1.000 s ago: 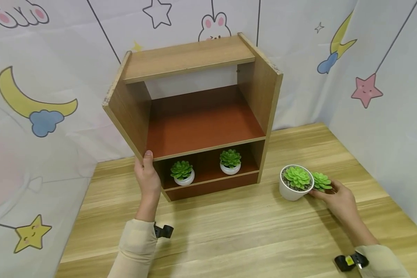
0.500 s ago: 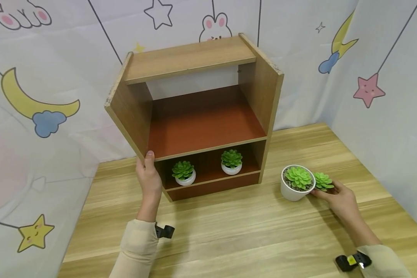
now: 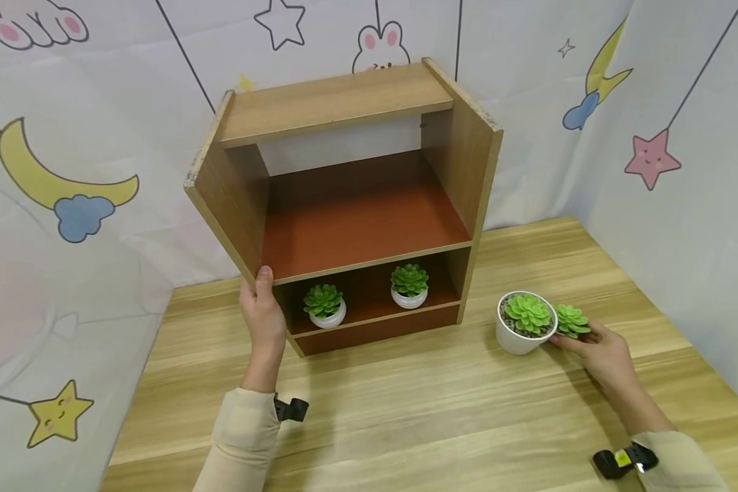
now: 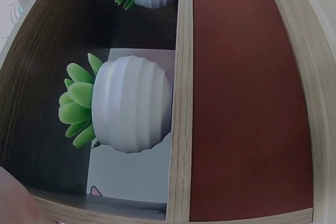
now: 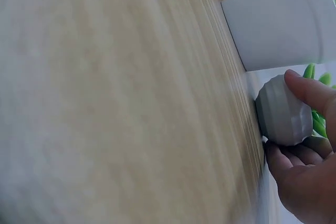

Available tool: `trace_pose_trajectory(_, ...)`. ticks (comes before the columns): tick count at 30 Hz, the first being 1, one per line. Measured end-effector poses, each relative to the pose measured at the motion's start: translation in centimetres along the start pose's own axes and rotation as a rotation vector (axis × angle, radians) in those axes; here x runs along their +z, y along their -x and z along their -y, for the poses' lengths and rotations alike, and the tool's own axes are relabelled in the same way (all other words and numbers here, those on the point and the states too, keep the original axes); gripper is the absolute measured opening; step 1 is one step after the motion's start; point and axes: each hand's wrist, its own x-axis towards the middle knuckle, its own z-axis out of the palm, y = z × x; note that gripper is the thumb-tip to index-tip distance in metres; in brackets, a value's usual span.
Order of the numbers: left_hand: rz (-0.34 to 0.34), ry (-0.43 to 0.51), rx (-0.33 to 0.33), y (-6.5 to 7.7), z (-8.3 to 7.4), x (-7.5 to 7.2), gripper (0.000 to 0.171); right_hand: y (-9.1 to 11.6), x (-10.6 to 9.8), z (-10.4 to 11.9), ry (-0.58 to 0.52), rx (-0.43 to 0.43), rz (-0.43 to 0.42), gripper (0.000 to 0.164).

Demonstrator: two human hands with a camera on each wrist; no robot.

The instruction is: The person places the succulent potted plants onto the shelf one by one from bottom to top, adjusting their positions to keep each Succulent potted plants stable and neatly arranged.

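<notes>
My left hand [image 3: 263, 321] grips the left side panel of a small wooden shelf [image 3: 369, 212], its thumb on the front edge and the other fingers mostly hidden. On the lower level sit two small potted succulents, one at left [image 3: 324, 306] and one at right [image 3: 409, 285]; their ribbed white pots show in the left wrist view. My right hand [image 3: 605, 352] holds a third small potted succulent [image 3: 570, 320]. In the right wrist view, thumb and fingers lie around its ribbed pot [image 5: 283, 111], low at the tabletop. A larger white potted succulent [image 3: 516, 336] stands just left of it.
The shelf stands upright on a wood-grain table [image 3: 406, 410], near a white curtain [image 3: 529, 171] printed with moons and stars. Its upper level has a reddish-brown board and an opening at the back. The table's right edge meets another curtain side.
</notes>
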Motion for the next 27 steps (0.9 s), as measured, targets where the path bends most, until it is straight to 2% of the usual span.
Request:
trace_pose_trajectory(6,0.006,-0.004,-0.003,0.0,0.0,0.0,0.049,0.1,-0.1,0.1,0.019,0.019,-0.057,0.083)
trace_pose_trajectory(15,0.004,-0.002,-0.004,0.1,0.0,0.0,0.048,0.3,-0.4,0.6,-0.003,0.053,-0.087,0.089)
trace_pose_trajectory(23,-0.009,0.015,-0.012,0.1,0.0,0.0,0.047,0.5,-1.0,1.0,0.020,0.038,-0.118,0.083)
trace_pose_trajectory(27,-0.008,0.016,-0.010,0.1,0.1,0.0,0.047,0.6,-1.2,1.7,-0.011,0.009,-0.120,0.079)
